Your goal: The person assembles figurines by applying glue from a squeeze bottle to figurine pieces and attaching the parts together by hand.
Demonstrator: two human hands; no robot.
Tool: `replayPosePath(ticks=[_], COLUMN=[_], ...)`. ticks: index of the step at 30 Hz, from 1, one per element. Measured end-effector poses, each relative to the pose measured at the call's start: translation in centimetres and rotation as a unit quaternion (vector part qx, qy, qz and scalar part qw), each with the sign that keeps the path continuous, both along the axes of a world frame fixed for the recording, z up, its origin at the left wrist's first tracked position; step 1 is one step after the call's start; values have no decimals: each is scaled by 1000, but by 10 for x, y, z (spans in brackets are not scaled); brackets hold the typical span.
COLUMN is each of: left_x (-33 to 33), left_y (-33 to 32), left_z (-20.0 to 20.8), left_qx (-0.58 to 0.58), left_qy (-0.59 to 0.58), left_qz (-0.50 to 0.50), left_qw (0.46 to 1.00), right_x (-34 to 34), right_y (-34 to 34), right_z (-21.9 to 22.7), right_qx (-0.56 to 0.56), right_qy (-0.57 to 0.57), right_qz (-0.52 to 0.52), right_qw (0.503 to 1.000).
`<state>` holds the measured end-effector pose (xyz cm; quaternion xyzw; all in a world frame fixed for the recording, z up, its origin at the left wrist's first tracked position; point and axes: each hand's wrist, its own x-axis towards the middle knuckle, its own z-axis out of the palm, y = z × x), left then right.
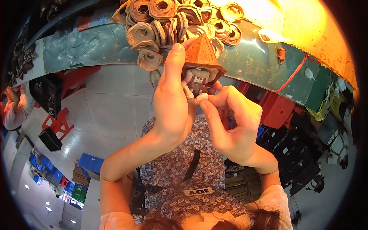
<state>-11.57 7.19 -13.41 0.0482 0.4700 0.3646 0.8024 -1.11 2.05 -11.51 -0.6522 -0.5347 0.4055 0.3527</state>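
My left hand [170,96] is closed around a small house-shaped ornament with a pointed orange-brown roof [202,51] and a darker lower body [197,82]. The ornament is tilted, its roof tip toward the table. My right hand [235,119] is at its lower end, thumb and forefinger pinched together. A small pale bit [202,97] shows at those fingertips; I cannot make out whether it is a loose piece or a cover on a finger. Just beyond the ornament, several tan ring-shaped pieces [163,7] with wavy rims and central holes lie heaped on the green table [88,48].
A small brown piece [281,55] and a red cord [293,76] lie on the table at the right. Cardboard [318,27] covers the far right. Red stools [276,109] stand below the edge. At the far left is another person's arm [19,109].
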Motion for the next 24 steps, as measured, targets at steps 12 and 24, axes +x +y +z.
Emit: replayPosePath(ticks=[12,24], left_x=[0,-8], left_y=[1,5], left_z=[4,5], left_qx=[-19,2], left_qy=[-16,-38], left_qz=[35,37], left_qw=[999,999], right_x=[-4,-12], right_y=[1,5], right_z=[6,5], right_qx=[-17,12], right_qy=[2,3], right_qz=[-16,-5], right_qw=[1000,1000])
